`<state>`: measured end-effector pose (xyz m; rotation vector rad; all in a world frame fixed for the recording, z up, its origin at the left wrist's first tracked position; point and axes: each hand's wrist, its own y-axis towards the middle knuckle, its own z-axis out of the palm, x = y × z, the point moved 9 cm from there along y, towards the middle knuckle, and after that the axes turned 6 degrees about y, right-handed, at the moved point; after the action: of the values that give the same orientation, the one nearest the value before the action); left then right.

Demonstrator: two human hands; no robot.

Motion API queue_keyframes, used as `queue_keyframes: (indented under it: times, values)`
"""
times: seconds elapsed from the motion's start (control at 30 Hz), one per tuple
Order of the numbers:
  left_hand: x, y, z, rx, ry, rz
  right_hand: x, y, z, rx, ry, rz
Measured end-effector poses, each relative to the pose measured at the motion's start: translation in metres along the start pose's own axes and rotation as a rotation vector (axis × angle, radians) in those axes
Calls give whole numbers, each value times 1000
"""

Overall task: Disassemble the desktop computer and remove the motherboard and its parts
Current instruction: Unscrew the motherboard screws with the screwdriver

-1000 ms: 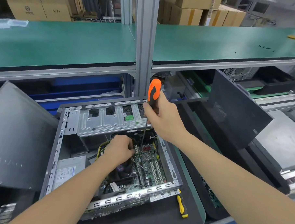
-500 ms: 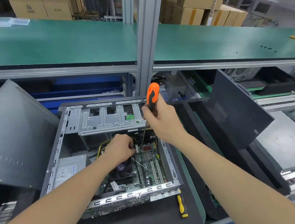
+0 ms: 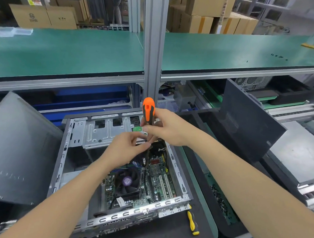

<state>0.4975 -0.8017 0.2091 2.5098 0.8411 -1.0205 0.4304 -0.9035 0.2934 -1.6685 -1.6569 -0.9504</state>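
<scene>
The open desktop case point(image 3: 64, 159) lies on its side in front of me. Its green motherboard point(image 3: 160, 181) and the black CPU fan point(image 3: 127, 181) sit inside. Above the board, near the silver drive cage point(image 3: 106, 130), my right hand point(image 3: 171, 130) grips the handle of an orange and black screwdriver point(image 3: 148, 110), held roughly upright. My left hand point(image 3: 123, 149) reaches in from the left. Its thumb and forefinger are pinched together at the screwdriver's shaft, just below the right hand. Anything small between those fingertips cannot be made out.
A yellow and black screwdriver point(image 3: 192, 223) lies on the black mat by the case's front right corner. Dark side panels lean at the left point(image 3: 19, 152) and right point(image 3: 248, 118). A green shelf point(image 3: 60, 54) and an aluminium post point(image 3: 153, 47) stand close above. A tray of small parts point(image 3: 219, 202) is at the right.
My left hand has come up off the motherboard and met the screwdriver shaft. The right hand has lifted the screwdriver out of the board area.
</scene>
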Motion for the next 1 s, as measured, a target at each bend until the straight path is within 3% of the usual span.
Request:
queue_keyframes:
  times: [0.1, 0.2, 0.4, 0.5, 0.63, 0.87, 1.0]
  values:
    - [-29, 3, -6, -22, -72, 102, 2, 1, -6, 4, -9, 35]
    - [-32, 4, -2, -33, -132, 84, 7, -2, -17, -20, -101, 64]
    - [-28, 9, 1, -63, -159, 25, 50, 1, -49, -288, -558, 78]
    - [-30, 12, 6, -38, -182, 24, 67, 10, -56, -347, -740, 188]
    - [-28, 14, 7, -28, -198, 28, 58, 25, -47, -186, -731, 335]
    - [-31, 17, -17, -61, -415, 42, 61, 32, -39, 12, -770, 242]
    - [-47, 17, -29, -23, -438, 110, 74, 30, -24, 220, -789, 132]
